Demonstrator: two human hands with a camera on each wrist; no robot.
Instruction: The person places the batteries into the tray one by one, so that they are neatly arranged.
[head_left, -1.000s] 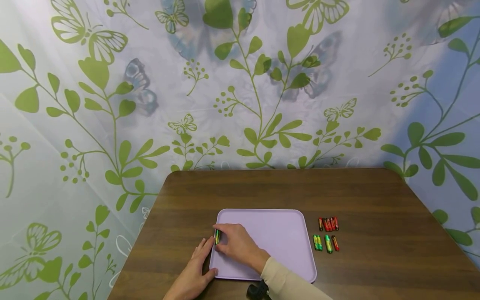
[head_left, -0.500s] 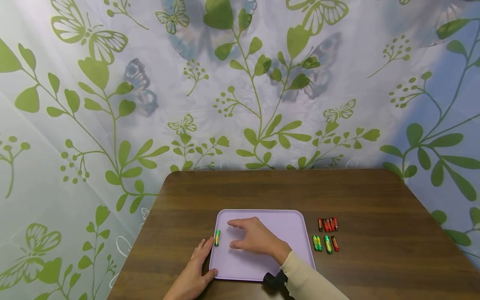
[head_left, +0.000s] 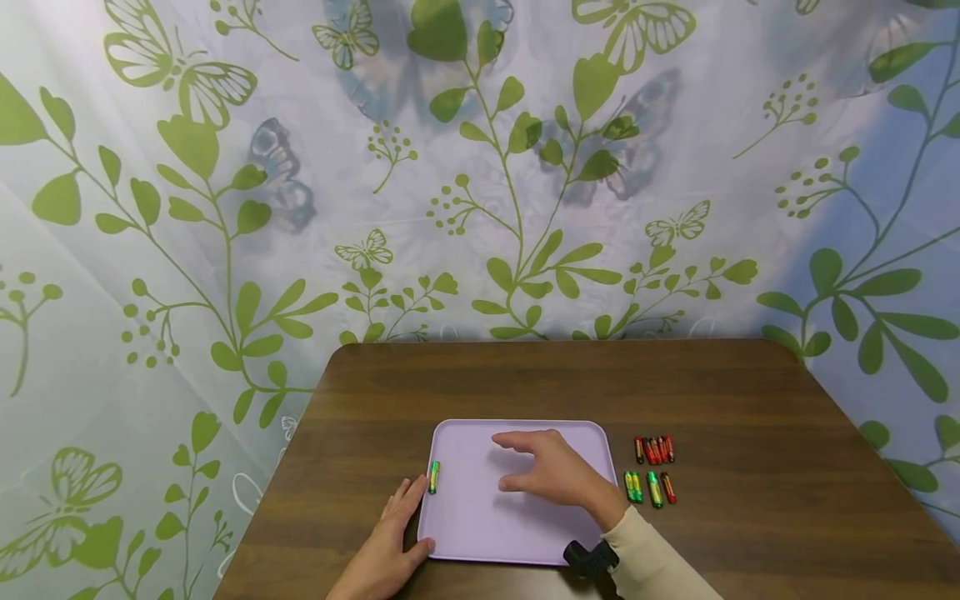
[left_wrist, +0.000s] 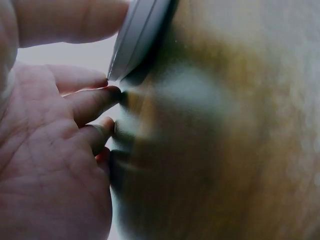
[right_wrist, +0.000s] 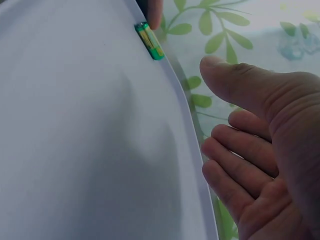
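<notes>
A green and yellow battery point(head_left: 434, 477) lies along the left rim of the lilac tray point(head_left: 480, 533), its long side by the wall. My left hand point(head_left: 386, 533) rests at the tray's lower left edge, thumb at the front corner and fingers along the side. In the left wrist view the fingertips point(left_wrist: 114, 94) meet the rim. Over the tray's right half hovers my right hand point(head_left: 558, 471), holding nothing, thumb and fingers spread apart and pointing left. The right wrist view has the same battery point(right_wrist: 149, 41) beyond that hand point(right_wrist: 265, 150).
Right of the tray, several red and black batteries point(head_left: 655, 450) lie in a row on the wooden table point(head_left: 750, 467). Below them are a pair of green batteries point(head_left: 633, 487), a larger green one point(head_left: 656, 489) and a red one point(head_left: 668, 487). A patterned curtain point(head_left: 480, 208) hangs behind.
My right hand has let go of the green battery at the tray's left rim and moved right across the tray, fingers spread. My left hand has stayed in place.
</notes>
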